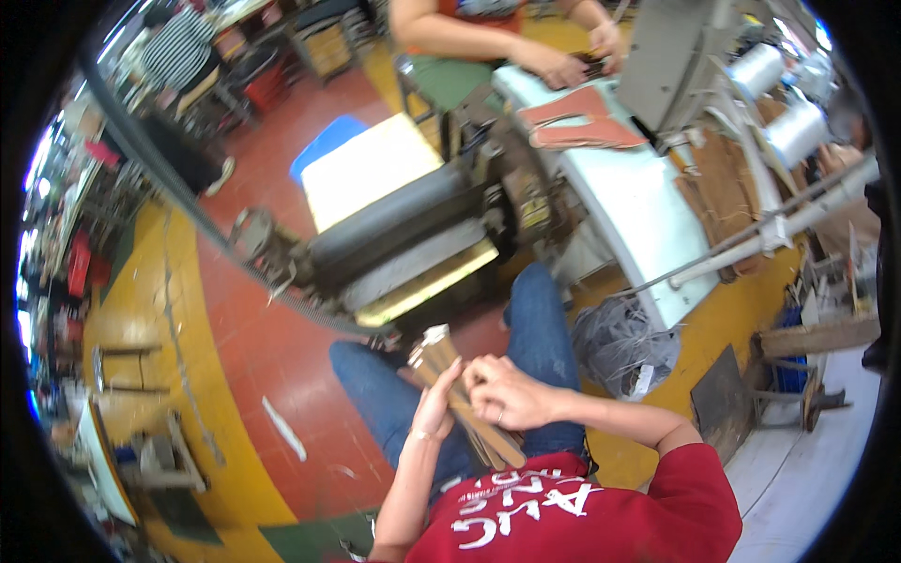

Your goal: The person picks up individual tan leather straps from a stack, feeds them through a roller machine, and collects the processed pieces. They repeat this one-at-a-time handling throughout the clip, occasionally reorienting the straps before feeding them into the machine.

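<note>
A bundle of long, flat brown strips (490, 443), leather-like with rounded ends, lies slantwise over my lap. Its lower ends fan out toward my shirt, and pale tips show at the far end. My left hand (435, 405) is closed around the bundle from the left side. From the right, my right hand (511, 392) has its fingers curled and pressed against the strips' edge near the middle; its fingertips are partly hidden. Just beyond my knees stands a machine with a wide dark roller (399, 223) and a pale yellow sheet (371, 172) on its far side.
To the right runs a pale blue worktable (648, 225) with reddish-brown cut pieces (587, 127), where another person's hands (563, 68) work. A clear plastic bag (627, 342) stands beside my right knee. A metal bar (169, 169) crosses the left side. White thread cones (796, 131) stand far right.
</note>
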A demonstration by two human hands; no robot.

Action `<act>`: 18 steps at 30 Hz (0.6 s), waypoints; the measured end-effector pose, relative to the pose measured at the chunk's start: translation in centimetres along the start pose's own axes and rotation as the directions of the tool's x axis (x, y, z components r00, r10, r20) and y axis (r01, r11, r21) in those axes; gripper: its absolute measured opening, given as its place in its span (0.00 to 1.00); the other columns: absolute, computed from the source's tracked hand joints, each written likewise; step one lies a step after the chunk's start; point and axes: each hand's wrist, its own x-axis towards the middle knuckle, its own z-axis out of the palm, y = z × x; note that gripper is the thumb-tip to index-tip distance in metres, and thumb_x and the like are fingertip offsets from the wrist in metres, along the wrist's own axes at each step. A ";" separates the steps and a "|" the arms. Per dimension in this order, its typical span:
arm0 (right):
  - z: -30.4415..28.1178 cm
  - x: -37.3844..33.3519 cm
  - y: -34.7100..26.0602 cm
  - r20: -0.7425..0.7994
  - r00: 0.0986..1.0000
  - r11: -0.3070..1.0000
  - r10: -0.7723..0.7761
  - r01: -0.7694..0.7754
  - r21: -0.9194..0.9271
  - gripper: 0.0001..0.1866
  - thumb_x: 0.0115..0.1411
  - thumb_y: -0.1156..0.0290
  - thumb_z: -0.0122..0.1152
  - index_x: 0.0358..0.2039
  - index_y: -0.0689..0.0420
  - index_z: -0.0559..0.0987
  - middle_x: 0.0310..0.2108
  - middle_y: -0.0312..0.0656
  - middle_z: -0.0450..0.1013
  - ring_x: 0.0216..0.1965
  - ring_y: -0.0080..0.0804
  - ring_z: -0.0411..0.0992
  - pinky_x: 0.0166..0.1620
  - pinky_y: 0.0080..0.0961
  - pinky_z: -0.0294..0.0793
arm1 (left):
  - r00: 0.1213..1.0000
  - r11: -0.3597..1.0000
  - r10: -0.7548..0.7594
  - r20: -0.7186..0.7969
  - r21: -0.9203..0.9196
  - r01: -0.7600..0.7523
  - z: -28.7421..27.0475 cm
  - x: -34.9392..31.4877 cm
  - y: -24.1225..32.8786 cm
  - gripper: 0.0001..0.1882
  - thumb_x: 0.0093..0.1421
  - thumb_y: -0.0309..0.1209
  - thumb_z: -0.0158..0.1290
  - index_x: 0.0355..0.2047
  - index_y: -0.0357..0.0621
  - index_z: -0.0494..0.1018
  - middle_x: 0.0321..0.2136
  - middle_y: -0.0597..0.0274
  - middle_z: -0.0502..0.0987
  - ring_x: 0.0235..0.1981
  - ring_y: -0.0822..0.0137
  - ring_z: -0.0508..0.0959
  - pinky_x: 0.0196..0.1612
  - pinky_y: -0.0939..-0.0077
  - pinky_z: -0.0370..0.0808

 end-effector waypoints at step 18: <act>-3.1 -5.0 0.8 -0.572 0.819 0.887 -0.048 -0.229 -0.402 0.11 0.59 0.62 0.49 0.25 0.53 0.72 0.28 0.36 0.67 0.33 0.32 0.65 0.38 0.31 0.59 | 0.450 0.382 0.886 -0.110 -0.376 -0.844 -3.9 -7.2 13.4 0.09 0.63 0.35 0.46 0.35 0.42 0.62 0.23 0.70 0.57 0.27 0.75 0.62 0.38 0.77 0.67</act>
